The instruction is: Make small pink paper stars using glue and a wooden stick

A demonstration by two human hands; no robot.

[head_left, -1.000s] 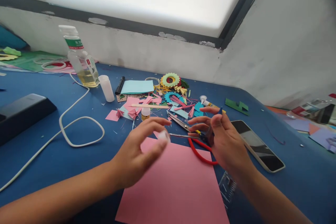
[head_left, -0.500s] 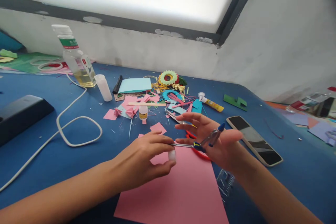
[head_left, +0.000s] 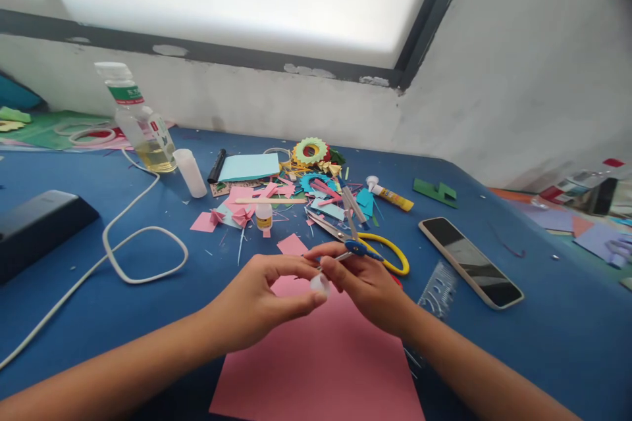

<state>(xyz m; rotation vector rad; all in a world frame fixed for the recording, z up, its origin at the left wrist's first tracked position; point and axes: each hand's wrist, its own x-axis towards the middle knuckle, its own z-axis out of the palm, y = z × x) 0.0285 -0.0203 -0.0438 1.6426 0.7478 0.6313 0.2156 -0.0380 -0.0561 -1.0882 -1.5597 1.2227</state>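
My left hand (head_left: 261,299) pinches a small white cap-like piece (head_left: 320,284) between thumb and fingers, just above the top edge of a pink paper sheet (head_left: 320,355). My right hand (head_left: 368,286) is closed on a metal drawing compass with a blue hinge (head_left: 356,248). Its fingertips meet my left fingertips at the white piece. One compass leg points up and away from the hand. Yellow-handled scissors (head_left: 392,253) lie just behind my right hand.
On the blue table (head_left: 543,342) a phone (head_left: 469,262) and a clear ruler (head_left: 437,289) lie to the right. Paper scraps, a glue tube (head_left: 390,195) and a small glue bottle (head_left: 264,216) lie behind my hands. A drink bottle (head_left: 141,125), white cable (head_left: 143,256) and black box (head_left: 39,223) are left.
My right hand has turned palm down and closed on the compass, moving left to meet my left hand. My left hand kept the white piece and shifted slightly right.
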